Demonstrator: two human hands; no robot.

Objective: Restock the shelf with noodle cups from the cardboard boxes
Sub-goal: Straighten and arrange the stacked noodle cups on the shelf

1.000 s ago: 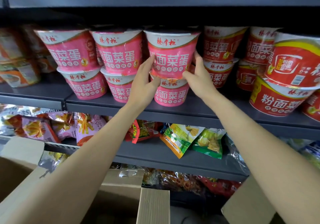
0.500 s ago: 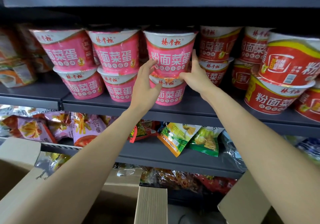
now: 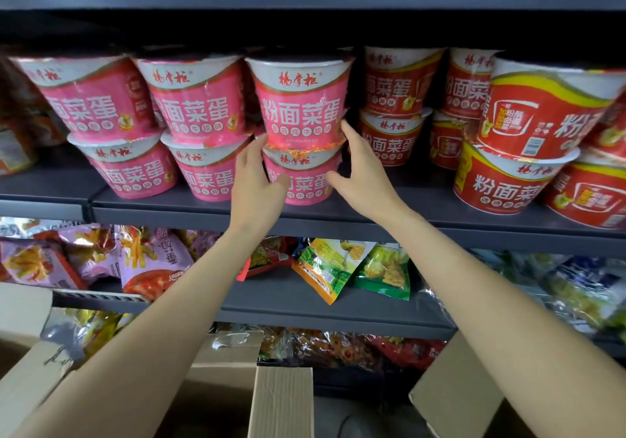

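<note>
— How are the hands placed against the stack?

— The left hand (image 3: 257, 180) and the right hand (image 3: 364, 176) are set on either side of the lower pink cup (image 3: 301, 180), with fingers spread and nearly straight. Nothing is pinched. The right fingertips (image 3: 345, 126) are laid against the lower right edge of the upper pink cup (image 3: 301, 98); whether the left fingertips touch it cannot be told.

— Where is that upper cup found?

— It is stacked upright on the lower cup, on the middle shelf (image 3: 338, 210), third stack from the left among the pink ones, with the red cups (image 3: 393, 112) just beside it on the right.

— What is the coming move thought to depend on?

— The stack lies directly beyond and slightly above both palms, its long axis vertical. Both hands are about equally near, the right reaching a little higher. The placement is judged nearly finished; the cardboard boxes (image 3: 284, 400) lie near and below, so a reach downward would probably be called for.

— What is hidden?

— The contents of the boxes are cut off by the arms and frame edge. The upper cup's lid is lost in shadow under the shelf above, and the stack's far side cannot be made out.
</note>
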